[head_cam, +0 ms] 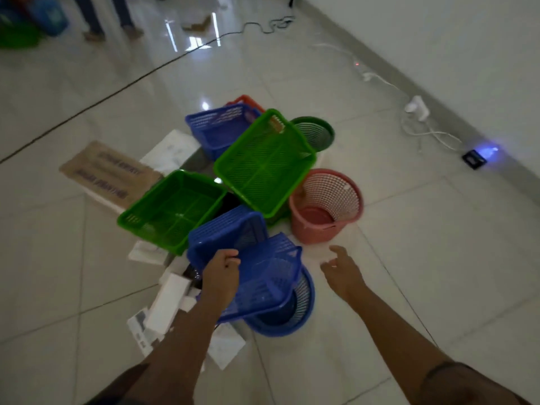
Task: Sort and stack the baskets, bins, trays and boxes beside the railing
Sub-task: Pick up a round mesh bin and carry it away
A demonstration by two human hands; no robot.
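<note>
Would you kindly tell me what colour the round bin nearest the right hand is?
Pink, a slatted round bin, clearest in the head view.

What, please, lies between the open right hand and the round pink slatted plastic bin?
In the head view, only bare glossy floor tile separates the right hand from the round pink slatted plastic bin; nothing stands there.

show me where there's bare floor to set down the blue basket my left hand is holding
Bare tile lies right of the blue basket, between the right hand, the pink round bin and the white cables by the wall. More lies left of the cardboard. It is crowded around the green trays and the white boxes under the left hand.
</note>
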